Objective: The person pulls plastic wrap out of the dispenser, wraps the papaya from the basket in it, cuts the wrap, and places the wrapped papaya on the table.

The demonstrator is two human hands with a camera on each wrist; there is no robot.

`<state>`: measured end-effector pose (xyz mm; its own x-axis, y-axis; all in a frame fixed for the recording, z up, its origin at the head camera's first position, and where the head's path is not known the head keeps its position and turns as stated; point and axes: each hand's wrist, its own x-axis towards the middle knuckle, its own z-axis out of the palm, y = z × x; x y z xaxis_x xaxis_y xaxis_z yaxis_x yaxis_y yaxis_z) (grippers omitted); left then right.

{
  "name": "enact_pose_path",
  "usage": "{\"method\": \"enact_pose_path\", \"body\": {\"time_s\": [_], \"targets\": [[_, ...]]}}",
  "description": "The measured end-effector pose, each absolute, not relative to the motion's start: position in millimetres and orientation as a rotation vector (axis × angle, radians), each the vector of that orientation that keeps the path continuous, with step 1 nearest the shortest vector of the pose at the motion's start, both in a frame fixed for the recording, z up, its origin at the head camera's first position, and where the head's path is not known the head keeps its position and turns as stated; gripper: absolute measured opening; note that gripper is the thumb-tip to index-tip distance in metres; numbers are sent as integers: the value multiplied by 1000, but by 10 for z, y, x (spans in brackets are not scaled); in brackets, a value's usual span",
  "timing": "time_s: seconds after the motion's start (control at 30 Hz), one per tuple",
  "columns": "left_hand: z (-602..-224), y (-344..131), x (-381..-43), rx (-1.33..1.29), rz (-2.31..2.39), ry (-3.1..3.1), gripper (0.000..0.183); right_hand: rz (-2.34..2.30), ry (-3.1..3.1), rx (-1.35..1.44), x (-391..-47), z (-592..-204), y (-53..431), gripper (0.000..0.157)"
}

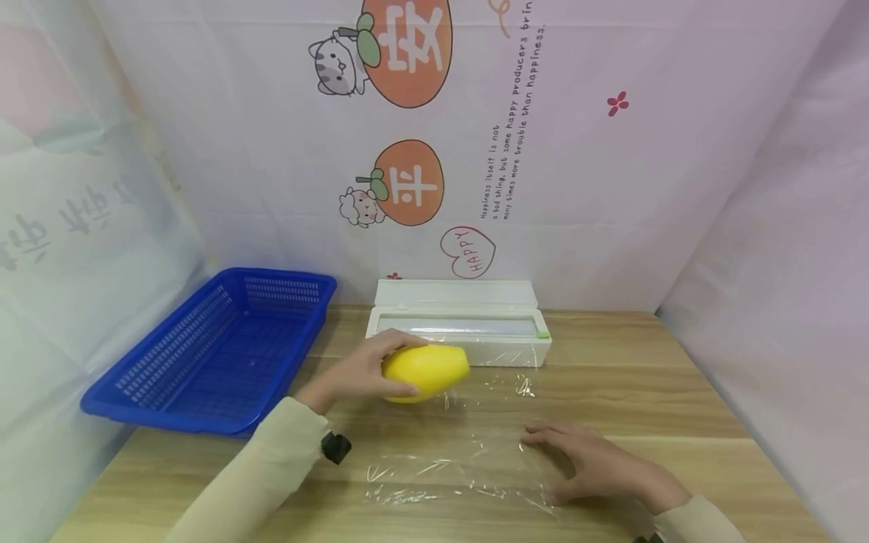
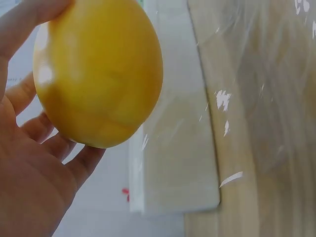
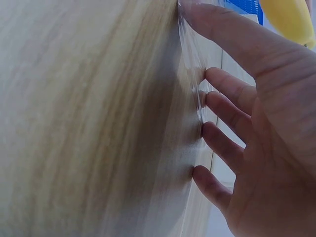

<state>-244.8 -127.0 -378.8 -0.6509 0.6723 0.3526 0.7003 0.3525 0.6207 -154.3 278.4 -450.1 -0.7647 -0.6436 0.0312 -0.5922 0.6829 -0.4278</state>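
My left hand (image 1: 360, 369) grips a smooth yellow oval fruit (image 1: 428, 371), its kind not shown clearly, and holds it above the table by the front of a white cling film box. In the left wrist view the thumb and fingers curl round one side of the fruit (image 2: 101, 74). A sheet of clear cling film (image 1: 448, 475) stretches from the box (image 1: 475, 351) over the table below. At the film's right edge, my right hand (image 1: 597, 460) has its fingers spread. The right wrist view shows its fingertips (image 3: 211, 129) along the film's edge, against the table.
A blue plastic basket (image 1: 183, 424) with slotted walls stands at the left. The cling film box has its lid (image 1: 456, 292) raised at the back and a small green piece (image 1: 543, 334) at its right end. Printed white cloth (image 1: 577, 173) hangs behind the wooden table (image 1: 665, 392).
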Motion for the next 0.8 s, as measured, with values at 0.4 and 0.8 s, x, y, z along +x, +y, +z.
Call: {"method": "enact_pose_path", "body": {"time_s": [0.4, 0.8], "targets": [[-4051, -847, -2368, -1400, -1236, -2618, 70, -633, 2754, -993, -1562, -4476, 2789, 80], [-4227, -704, -2334, -1423, -1168, -2694, 71, -641, 2736, -985, -1567, -4478, 2771, 81]]}}
